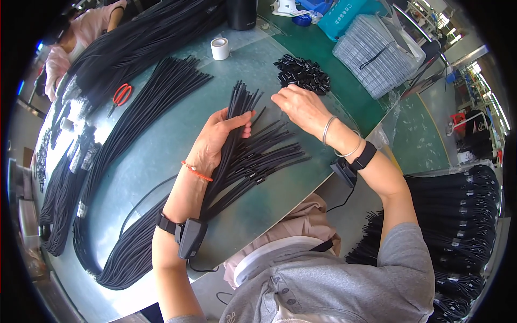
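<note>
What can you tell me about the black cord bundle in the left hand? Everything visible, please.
The cord bundle is many thin black strands, apparently rubber- or plastic-coated, gathered side by side. Its uneven ends fan slightly beyond the left hand, pointing away from the person. The thumb crosses its front and the fingers curl round it. Below the grip it runs back beside the forearm, which hides its further course. Other black cords lie to its right.
</note>
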### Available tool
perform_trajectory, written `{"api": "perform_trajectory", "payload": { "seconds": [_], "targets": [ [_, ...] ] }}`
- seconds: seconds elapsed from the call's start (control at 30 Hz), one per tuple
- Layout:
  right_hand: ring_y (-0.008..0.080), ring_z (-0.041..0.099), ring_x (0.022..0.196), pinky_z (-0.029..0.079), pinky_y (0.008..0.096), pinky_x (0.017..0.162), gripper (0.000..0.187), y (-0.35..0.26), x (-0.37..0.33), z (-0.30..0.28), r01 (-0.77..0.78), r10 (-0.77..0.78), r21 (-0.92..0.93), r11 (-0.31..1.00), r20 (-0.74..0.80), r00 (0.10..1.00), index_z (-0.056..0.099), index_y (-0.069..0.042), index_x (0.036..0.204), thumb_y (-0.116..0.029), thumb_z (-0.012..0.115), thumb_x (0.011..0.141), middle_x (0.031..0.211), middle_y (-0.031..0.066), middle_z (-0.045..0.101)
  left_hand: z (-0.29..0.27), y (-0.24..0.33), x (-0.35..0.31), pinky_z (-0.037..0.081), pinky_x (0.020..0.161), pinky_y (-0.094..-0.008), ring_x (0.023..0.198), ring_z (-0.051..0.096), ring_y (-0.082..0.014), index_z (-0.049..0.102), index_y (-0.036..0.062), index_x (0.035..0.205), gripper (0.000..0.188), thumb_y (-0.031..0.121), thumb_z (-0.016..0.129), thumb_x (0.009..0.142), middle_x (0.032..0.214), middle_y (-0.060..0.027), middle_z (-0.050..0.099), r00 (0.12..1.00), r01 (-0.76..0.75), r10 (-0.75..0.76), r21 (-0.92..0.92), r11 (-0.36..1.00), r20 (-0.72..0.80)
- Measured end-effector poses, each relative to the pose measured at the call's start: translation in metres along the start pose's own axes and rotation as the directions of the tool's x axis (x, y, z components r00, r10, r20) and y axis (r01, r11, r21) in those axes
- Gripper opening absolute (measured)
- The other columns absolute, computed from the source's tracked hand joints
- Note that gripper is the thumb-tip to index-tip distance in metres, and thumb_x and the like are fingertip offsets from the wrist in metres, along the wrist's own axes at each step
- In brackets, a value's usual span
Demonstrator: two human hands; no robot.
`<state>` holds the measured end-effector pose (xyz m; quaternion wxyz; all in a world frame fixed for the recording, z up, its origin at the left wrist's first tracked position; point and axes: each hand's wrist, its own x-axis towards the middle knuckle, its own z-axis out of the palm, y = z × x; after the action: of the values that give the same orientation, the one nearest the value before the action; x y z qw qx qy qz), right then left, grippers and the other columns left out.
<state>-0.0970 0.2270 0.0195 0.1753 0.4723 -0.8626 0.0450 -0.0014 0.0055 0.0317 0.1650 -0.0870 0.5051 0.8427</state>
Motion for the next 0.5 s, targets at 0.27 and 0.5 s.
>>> {"api": "perform_trajectory", "payload": {
  "seconds": [0.27, 0.5],
  "targets": [
    [0.0111, 0.062, 0.091, 0.052, 0.0256, 0.079, 0.019, 0.003, 0.011, -0.033, -0.411, 0.228, 0.869, 0.276, 0.356, 0.906, 0.062, 0.001, 0.105, -0.009, 0.064, 0.089, 0.093, 0.0026, 0.064, 0.003, -0.006, 0.005, 0.044, 0.063, -0.0227, 0.067, 0.054, -0.0102, 0.062, -0.0006, 0.096, 0.019, 0.008, 0.072, 0.082, 0.076, -0.0034, 0.059, 0.999, -0.047, 0.046, 0.063, 0.997, 0.019],
    [0.0114, 0.061, 0.085, 0.050, 0.0255, 0.078, 0.019, 0.008, 0.014, -0.039, -0.249, 0.103, 0.884, 0.395, 0.226, 0.969, 0.064, -0.003, 0.105, -0.010, 0.065, 0.087, 0.090, 0.0035, 0.065, 0.003, -0.005, 0.006, 0.043, 0.060, -0.0226, 0.065, 0.054, -0.0103, 0.062, -0.0001, 0.095, 0.019, 0.007, 0.072, 0.081, 0.075, -0.0033, 0.059, 0.999, -0.041, 0.040, 0.092, 0.995, 0.014]
  ]
}}
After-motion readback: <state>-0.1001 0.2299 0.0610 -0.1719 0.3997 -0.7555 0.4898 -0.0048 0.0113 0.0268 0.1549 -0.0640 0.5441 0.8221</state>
